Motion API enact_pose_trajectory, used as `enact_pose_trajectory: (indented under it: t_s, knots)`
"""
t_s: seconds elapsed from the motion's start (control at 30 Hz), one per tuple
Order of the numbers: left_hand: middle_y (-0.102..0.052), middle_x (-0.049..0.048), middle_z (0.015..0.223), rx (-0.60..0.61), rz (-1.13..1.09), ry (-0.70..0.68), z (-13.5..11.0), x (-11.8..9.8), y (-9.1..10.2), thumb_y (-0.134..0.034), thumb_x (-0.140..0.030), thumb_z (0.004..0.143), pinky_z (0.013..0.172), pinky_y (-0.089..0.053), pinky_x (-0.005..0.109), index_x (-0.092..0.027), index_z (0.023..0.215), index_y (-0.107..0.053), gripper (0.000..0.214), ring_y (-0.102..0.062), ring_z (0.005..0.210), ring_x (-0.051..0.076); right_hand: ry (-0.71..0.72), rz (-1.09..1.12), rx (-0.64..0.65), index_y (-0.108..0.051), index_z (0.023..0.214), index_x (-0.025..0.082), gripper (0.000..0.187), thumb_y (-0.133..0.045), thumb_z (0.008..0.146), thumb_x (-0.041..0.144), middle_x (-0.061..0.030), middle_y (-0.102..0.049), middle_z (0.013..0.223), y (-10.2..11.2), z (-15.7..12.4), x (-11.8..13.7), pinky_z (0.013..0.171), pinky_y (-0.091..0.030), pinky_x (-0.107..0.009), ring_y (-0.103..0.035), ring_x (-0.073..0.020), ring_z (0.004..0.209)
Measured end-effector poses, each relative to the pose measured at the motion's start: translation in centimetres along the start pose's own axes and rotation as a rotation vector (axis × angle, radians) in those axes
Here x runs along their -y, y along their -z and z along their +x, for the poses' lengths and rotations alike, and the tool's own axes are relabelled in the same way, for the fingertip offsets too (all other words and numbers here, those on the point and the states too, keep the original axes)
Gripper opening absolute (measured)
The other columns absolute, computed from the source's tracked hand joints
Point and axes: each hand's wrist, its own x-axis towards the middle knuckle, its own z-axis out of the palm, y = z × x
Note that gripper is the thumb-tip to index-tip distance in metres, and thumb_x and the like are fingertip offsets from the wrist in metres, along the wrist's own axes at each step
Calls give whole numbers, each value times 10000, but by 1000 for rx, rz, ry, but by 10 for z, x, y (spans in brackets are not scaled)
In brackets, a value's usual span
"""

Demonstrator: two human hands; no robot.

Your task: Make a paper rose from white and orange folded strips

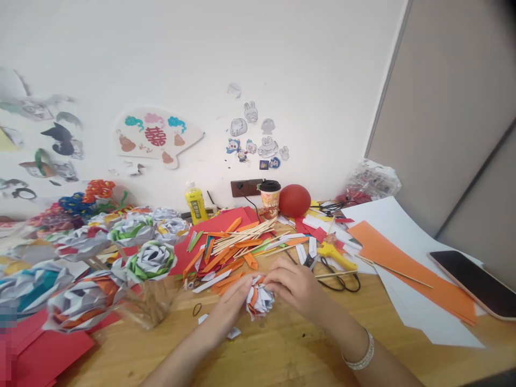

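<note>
A white paper flower [261, 302] with orange petals is held between my two hands above the wooden table. My left hand [233, 301] closes on its left side, the fingertips partly hidden behind the petals. At its upper right edge, the bent fingers of my right hand [291, 285] pinch the paper. Just beyond my hands lie folded orange paper strips [231, 277] and a pile of thin wooden sticks [242, 236]. A yellow glue gun [336, 256] with a black cord rests to the right.
Finished paper flowers [151, 260] stand in a clear container [149, 303] at left, near red paper sheets [60, 344]. Behind are a yellow bottle [195, 203], a lidded cup [270, 200] and a red balloon [294, 201]. Orange paper [415, 274] and a phone [475, 282] lie right.
</note>
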Motion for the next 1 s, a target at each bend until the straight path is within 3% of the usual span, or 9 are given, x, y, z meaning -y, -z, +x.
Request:
enact_pose_trajectory:
  t_s: [0.27,0.4,0.53,0.63,0.73,0.87,1.0]
  knots:
    - [-578,46,1105,-12,110,-34,-1,-4,0,-437,-427,804,913,-347,278,-209,1078,-577,377,-488,1020,206,-95,89,39,-570,802,177,185,-427,874,269,-26,-536,765,-2,0,2,630,-425,-228,-524,-125,703]
    - [-573,50,1095,-3,85,-55,0,-2,2,-437,-402,812,888,-358,283,-216,1072,-580,351,-495,985,199,-252,188,7,-571,717,180,133,-522,821,249,5,-519,702,-1,2,5,592,-405,-215,-509,-117,670]
    - [-619,51,864,5,-48,-22,3,-1,-1,-441,-406,810,679,-435,269,-209,1029,-595,332,-540,728,172,-407,264,-9,-581,731,180,122,-534,802,267,10,-537,711,4,5,5,541,-387,-208,-488,-104,607]
    - [-597,35,696,48,-223,12,5,-4,-8,-408,-439,816,499,-421,248,-180,971,-600,358,-507,549,144,-442,248,-176,-559,813,184,101,-489,817,256,4,-538,744,7,5,2,528,-387,-213,-466,-98,566]
    - [-574,28,597,29,-293,45,6,-9,-13,-397,-475,809,431,-392,227,-124,856,-604,410,-473,459,118,-350,184,-290,-553,803,181,99,-469,821,229,-18,-525,780,9,5,3,528,-392,-216,-476,-111,605]
    - [-544,5,523,-42,-275,101,4,-11,-15,-442,-479,790,426,-384,209,-115,692,-573,400,-462,433,98,-115,119,-118,-600,829,192,104,-497,819,206,-40,-515,850,7,3,8,625,-427,-233,-517,-135,755]
    - [-547,-16,542,-84,-275,166,4,-5,-13,-499,-466,761,445,-399,216,-140,713,-550,334,-487,466,105,8,77,-24,-609,868,188,117,-502,821,189,-46,-510,887,1,0,9,684,-435,-243,-529,-124,761]
